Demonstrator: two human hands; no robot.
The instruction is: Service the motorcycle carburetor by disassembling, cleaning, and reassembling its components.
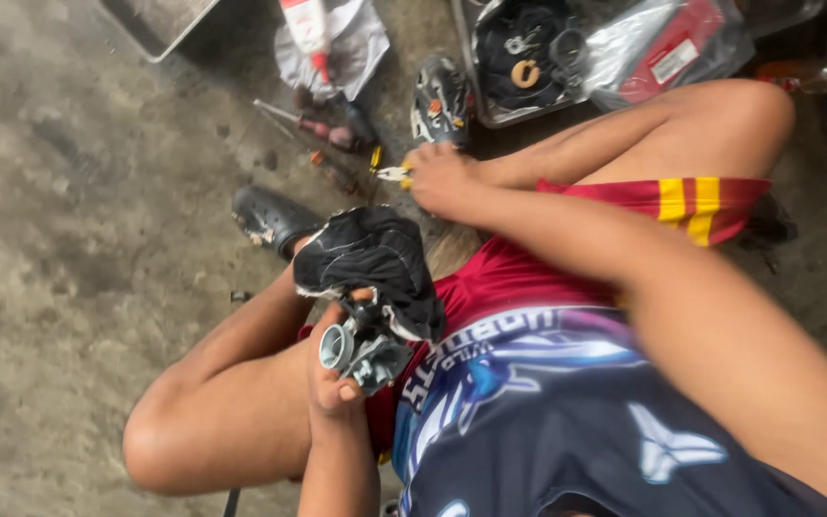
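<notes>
A person crouches on a rough concrete floor [69,191], seen from their own head looking down past a dark printed shirt and red shorts. The left hand [337,373] holds a small grey metal carburettor [361,349] up in front of the body, its round opening facing left; the fingers [348,391] are closed around its underside, likely to keep it steady and off the dirty floor. A black rag [375,258] is draped over the top of the part, touching it, perhaps for wiping. The right hand [442,177] reaches well forward, away from the carburettor, and its fingers are curled around a small yellow-handled tool [390,172] lying among others on the floor. Near that hand sit a black tray [490,115] of rings and small parts, a screwdriver [308,123], and a red-and-white tube [306,29] on a white cloth [361,43]. A black shoe [270,218] shows by the left knee.
</notes>
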